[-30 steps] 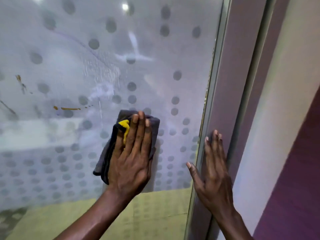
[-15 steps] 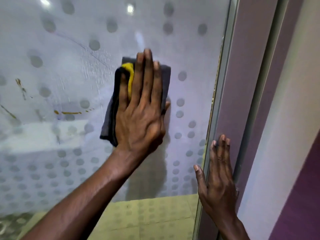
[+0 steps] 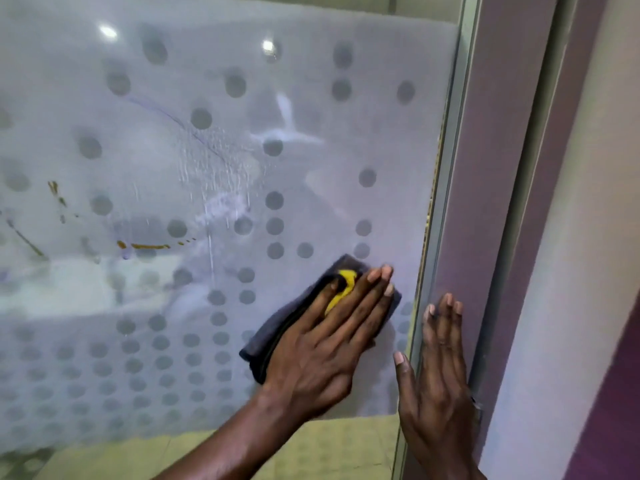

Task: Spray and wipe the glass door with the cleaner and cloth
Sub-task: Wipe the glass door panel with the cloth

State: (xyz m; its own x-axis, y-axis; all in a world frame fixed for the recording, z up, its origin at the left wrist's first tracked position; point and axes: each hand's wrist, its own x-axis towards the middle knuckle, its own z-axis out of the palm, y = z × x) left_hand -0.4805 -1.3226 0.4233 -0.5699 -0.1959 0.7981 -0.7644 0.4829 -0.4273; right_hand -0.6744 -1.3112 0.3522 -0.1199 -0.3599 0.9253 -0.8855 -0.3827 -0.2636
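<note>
The glass door [image 3: 207, 133] fills the left and middle of the head view; it is frosted with grey dots, and wet streaks and droplets show near its centre. My left hand [image 3: 322, 344] lies flat on a folded grey cloth with a yellow patch [image 3: 277, 334] and presses it to the glass low down, near the door's right edge. My right hand [image 3: 433, 375] rests flat, fingers up, on the door's metal edge frame [image 3: 446, 188]. No spray bottle is in view.
A purple-grey door jamb [image 3: 502, 168] runs up the right of the glass, with a pale wall [image 3: 588, 237] beyond it. Orange-brown marks [image 3: 145, 245] sit on the left part of the glass. Yellowish floor [image 3: 329, 452] shows through the clear strip at the bottom.
My left hand swept the cloth up the glass, then back down and to the right, close to the door's edge. My right hand has stayed on the frame.
</note>
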